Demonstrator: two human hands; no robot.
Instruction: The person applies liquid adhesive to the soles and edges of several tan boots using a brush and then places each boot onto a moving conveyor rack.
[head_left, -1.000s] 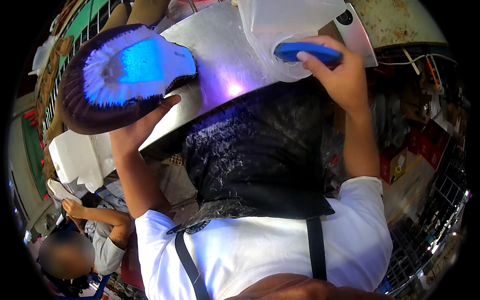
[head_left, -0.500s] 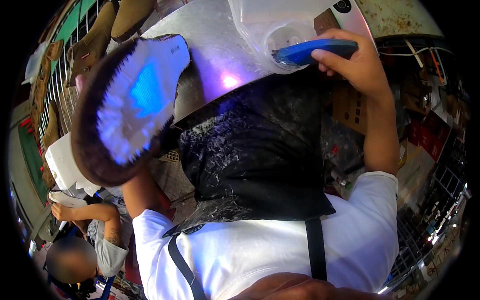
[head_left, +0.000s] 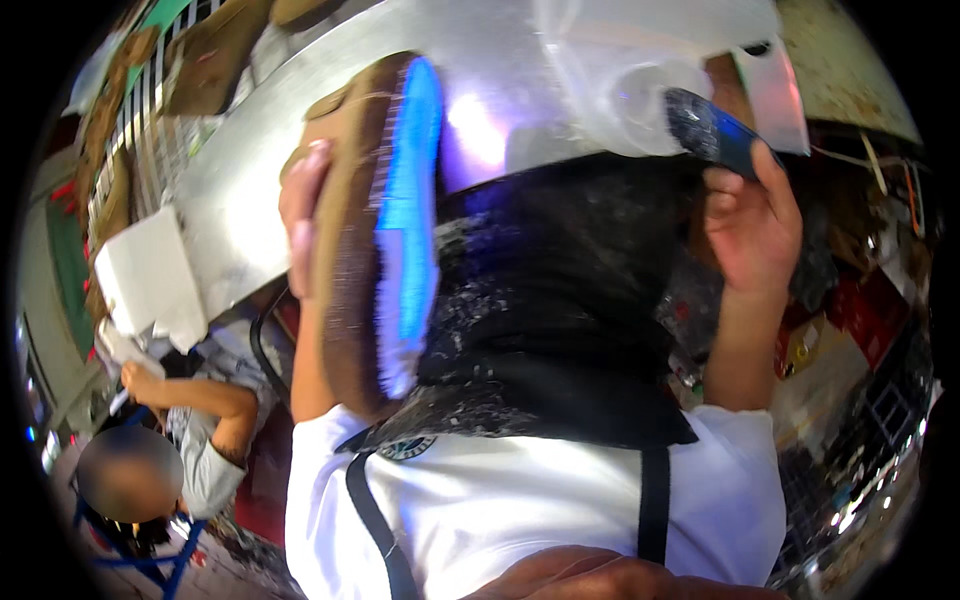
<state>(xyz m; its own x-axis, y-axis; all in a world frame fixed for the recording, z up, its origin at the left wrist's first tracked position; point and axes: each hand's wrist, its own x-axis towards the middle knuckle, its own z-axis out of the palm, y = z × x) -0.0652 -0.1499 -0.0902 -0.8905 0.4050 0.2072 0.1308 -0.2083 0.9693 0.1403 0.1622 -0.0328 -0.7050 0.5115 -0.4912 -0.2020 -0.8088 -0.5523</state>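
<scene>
My left hand is wrapped round a brown shoe and holds it up over the near edge of the metal table. The shoe's whitish underside faces right, lit bright blue, with a jagged border along its edge. In my right hand is a blue brush, its dark, speckled end pointing up and left. The brush is just right of a clear plastic cup, apart from its middle. Motion blurs the brush and the fingers a little.
On the metal table, beside the cup, lie a pale phone and a brown block. Brown shoes stand on a rack at far left. A white box sits at the table's left end. Another person works at lower left.
The brush has come out of the cup and moved right and down. My left hand has turned the shoe on edge, its underside now to the right, and brought it rightward.
</scene>
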